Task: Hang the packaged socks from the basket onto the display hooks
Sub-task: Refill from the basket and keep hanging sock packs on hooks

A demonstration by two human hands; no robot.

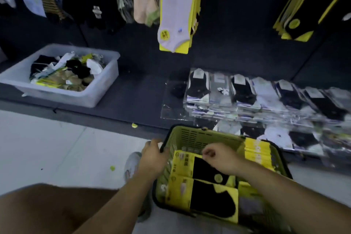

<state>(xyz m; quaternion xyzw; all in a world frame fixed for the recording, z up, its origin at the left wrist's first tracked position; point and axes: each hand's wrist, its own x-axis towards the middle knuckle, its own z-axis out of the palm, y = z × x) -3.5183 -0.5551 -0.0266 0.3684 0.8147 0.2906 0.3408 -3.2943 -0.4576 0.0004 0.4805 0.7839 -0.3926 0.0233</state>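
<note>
The packaged socks (201, 169) are seen lying flat in the basket (191, 137). They are black ankle socks mounted on glossy bright-yellow cards, with two packs overlapped in the middle and a bundle of yellow cards (256, 150) stood on edge at the right side. The basket is made of olive-green slotted plastic with a black rim and is placed just in front of the low shelf (133, 91). Its rim is gripped on the left by the left hand (152, 151), whose fingers are curled over it. The right hand (218, 159) is held over the upper pack with fingers bent near the card's top edge; whether the card is pinched cannot be told. A pale, smooth floor (47, 148) is met by the dark, matte shelf. On the shelf are laid a translucent white rectangular bin (102, 89) of loose socks and rows of clear-wrapped sock packs (266, 97). On the dark wall panel (237, 24) behind, a pack of white socks (176, 15) and a bunch of black ones (307, 5) are hung. A grey shoe (132, 165) is seen beside the basket.
</note>
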